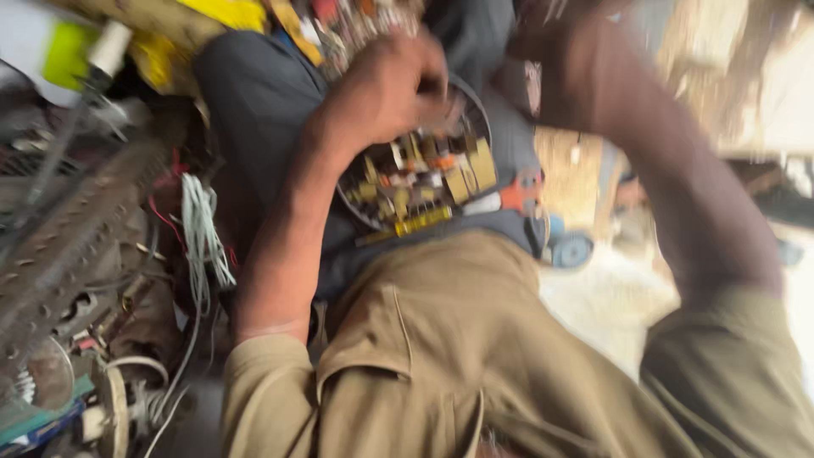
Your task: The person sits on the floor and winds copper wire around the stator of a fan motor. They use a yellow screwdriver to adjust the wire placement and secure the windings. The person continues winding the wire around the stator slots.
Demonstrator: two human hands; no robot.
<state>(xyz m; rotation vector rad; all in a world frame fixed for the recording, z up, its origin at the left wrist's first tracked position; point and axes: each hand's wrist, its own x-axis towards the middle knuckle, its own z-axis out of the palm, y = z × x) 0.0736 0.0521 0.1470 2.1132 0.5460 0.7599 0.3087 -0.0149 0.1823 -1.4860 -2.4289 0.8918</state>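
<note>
Left hand: fingers curled onto round circuit board on your lap, at 12 o'clock | right hand: blurred, grip unclear | steady the board's rim; work slowly.

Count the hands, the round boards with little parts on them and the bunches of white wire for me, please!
Hands: 2, the left hand resting on the board and the right hand, which is very blurred
Round circuit board: 1
White wire bundle: 1
Total: 4
</note>
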